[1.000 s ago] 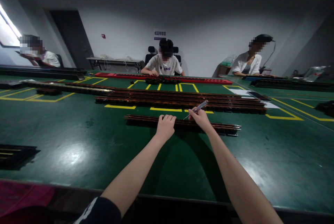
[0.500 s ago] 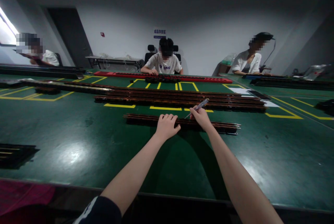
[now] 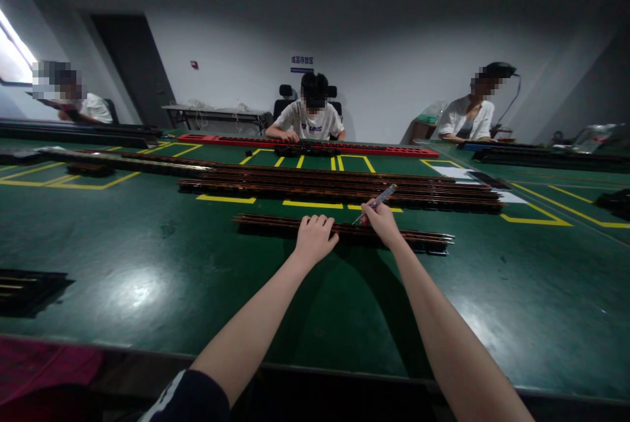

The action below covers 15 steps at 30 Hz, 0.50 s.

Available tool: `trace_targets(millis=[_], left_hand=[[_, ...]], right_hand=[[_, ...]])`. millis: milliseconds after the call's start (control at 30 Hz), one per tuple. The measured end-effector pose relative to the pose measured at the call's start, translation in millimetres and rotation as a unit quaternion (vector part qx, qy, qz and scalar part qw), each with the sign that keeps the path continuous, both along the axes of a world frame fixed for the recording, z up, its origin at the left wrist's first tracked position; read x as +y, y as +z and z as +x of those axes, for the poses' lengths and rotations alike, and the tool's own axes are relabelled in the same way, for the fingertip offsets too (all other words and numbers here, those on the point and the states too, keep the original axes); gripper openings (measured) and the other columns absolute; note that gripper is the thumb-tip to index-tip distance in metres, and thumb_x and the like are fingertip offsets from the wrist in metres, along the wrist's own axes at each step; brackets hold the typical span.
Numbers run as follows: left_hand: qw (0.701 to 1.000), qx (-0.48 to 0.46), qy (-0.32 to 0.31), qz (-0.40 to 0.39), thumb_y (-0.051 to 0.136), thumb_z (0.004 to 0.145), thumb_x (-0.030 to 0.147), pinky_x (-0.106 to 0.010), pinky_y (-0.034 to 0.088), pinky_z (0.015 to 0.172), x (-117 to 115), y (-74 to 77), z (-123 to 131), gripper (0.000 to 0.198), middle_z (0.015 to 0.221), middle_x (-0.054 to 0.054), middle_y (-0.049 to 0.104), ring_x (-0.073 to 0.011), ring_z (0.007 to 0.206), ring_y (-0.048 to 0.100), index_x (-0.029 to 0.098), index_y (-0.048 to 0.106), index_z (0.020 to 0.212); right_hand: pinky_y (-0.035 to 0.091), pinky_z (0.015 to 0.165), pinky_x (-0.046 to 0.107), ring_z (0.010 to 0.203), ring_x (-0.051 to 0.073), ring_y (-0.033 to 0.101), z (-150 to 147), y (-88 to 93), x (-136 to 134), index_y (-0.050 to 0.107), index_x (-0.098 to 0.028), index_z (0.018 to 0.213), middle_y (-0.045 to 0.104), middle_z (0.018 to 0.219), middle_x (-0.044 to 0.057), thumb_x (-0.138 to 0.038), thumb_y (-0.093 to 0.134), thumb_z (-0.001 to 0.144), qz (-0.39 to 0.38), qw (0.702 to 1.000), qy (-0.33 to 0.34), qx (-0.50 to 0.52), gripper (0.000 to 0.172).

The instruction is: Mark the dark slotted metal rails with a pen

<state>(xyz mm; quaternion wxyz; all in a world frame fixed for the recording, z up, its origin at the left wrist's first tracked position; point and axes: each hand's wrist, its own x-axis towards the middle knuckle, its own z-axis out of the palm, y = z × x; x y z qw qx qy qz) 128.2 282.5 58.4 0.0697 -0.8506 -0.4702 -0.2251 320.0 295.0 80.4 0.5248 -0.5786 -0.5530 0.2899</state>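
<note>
A short dark assembly of long copper-coloured bars lies across the green table in front of me. My left hand grips it near its middle, fingers laid over the top and thumb at the near side. Just right of it, my right hand is closed around a slim screwdriver with a clear handle. The tool is tilted, its thin shaft pointing down and left to the bars. Its tip is too small to tell whether it touches them.
Behind lies a longer stack of similar bars. Another dark piece is at the left. Yellow tape marks the green table. A co-worker sits opposite at a red rail; two other people sit left and right.
My right hand and the screwdriver have shifted very slightly to the right. The left hand stays on the bars, which have not moved.
</note>
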Motion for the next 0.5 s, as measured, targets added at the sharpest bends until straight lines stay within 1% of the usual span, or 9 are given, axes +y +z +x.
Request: trace_targets(millis=[133,300,400,500], left_hand=[[1.000,0.000,0.003,0.001,0.043,0.092,0.032,-0.041,0.044,0.094,-1.7,1.9,1.2,0.033,0.114,-0.010,0.069,-0.0232,0.104,0.062,0.017,0.063,0.114],[1.000,-0.001,0.012,-0.004,0.044,0.092,0.030,-0.042,0.044,0.094,-3.6,4.1,1.5,0.033,0.114,-0.011,0.069,-0.0238,0.104,0.062,0.016,0.063,0.115],[1.000,0.001,0.024,0.006,0.046,0.090,0.029,-0.044,0.044,0.092,-4.1,4.4,1.1,0.030,0.112,-0.011,0.069,-0.0253,0.103,0.061,0.016,0.064,0.111],[1.000,0.002,0.027,0.015,0.047,0.089,0.024,-0.045,0.044,0.092,-4.6,4.6,1.3,0.028,0.111,-0.011,0.069,-0.0259,0.103,0.061,0.016,0.065,0.108]], right_hand=[[0.050,0.061,0.031,0.058,0.017,0.061,-0.2,0.2,-1.2,0.050,-0.021,0.072,0.059,0.057,-0.001,-0.044,0.059,0.081,0.016,1.000,0.009,-0.013,0.027],[0.049,0.062,0.031,0.057,0.018,0.060,-2.9,1.0,-2.2,0.051,-0.021,0.071,0.059,0.056,0.000,-0.050,0.056,0.081,0.028,0.998,0.008,-0.052,0.031],[0.047,0.061,0.031,0.056,0.018,0.059,-5.0,-0.1,-1.0,0.050,-0.022,0.070,0.060,0.055,0.001,-0.052,0.054,0.082,0.042,0.996,0.016,-0.072,0.033],[0.047,0.062,0.032,0.058,0.019,0.060,-8.0,0.0,-0.9,0.051,-0.022,0.069,0.061,0.056,0.001,-0.053,0.054,0.081,0.047,0.995,0.027,-0.084,0.033]])
